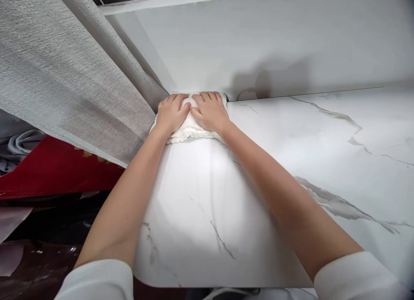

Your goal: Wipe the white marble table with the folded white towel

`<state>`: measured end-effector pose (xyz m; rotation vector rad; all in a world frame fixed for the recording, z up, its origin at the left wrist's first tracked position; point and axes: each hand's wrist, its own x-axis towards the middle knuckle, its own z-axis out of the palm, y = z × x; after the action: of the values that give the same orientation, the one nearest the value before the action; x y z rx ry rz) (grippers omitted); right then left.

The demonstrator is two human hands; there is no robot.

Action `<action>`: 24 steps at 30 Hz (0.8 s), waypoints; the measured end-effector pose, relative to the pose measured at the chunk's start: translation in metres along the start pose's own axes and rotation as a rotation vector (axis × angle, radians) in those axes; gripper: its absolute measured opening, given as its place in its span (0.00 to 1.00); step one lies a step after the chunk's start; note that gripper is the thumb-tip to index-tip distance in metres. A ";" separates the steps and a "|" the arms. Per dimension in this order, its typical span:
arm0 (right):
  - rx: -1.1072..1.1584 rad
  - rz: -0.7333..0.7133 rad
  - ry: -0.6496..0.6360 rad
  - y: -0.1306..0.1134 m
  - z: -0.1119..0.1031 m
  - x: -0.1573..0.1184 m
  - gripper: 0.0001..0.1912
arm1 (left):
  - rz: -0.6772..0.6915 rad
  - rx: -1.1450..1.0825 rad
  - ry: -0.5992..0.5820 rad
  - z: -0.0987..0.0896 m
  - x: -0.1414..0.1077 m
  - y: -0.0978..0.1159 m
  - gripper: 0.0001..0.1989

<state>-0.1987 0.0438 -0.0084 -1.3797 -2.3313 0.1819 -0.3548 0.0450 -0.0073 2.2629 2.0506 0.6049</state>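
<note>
A white cloth (pixel 188 131), folded with a ruffled near edge, lies at the far left corner of the marble-patterned table (pixel 194 196). My left hand (pixel 171 114) rests palm down on the cloth's left half, fingers stretched toward the wall. Beside it, my right hand (pixel 211 111) presses flat on the right half, its fingers also extended. The two thumbs point toward each other with a small gap between them. Both palms hide much of the cloth.
A grey wall panel (pixel 200 45) rises behind the table. Close along the left hangs a grey curtain (pixel 80 67). Below it are a red cloth (pixel 64 168) with yellow marks and dark glossy items. A pale cable (pixel 226 291) shows under the near edge.
</note>
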 end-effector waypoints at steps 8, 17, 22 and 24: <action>-0.052 0.012 0.037 -0.019 0.011 0.004 0.24 | -0.016 0.026 -0.053 -0.014 -0.007 -0.006 0.21; -0.052 -0.030 0.018 -0.057 0.022 -0.005 0.27 | -0.040 0.019 -0.024 -0.025 -0.028 -0.041 0.25; -0.011 -0.049 0.033 -0.067 0.023 -0.021 0.28 | -0.009 0.031 -0.064 -0.030 -0.044 -0.043 0.26; 0.006 -0.049 0.043 -0.069 0.022 -0.030 0.28 | 0.014 0.039 -0.076 -0.032 -0.052 -0.039 0.26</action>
<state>-0.2504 -0.0144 -0.0146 -1.3096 -2.3244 0.1429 -0.4042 -0.0078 -0.0019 2.2850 2.0306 0.4757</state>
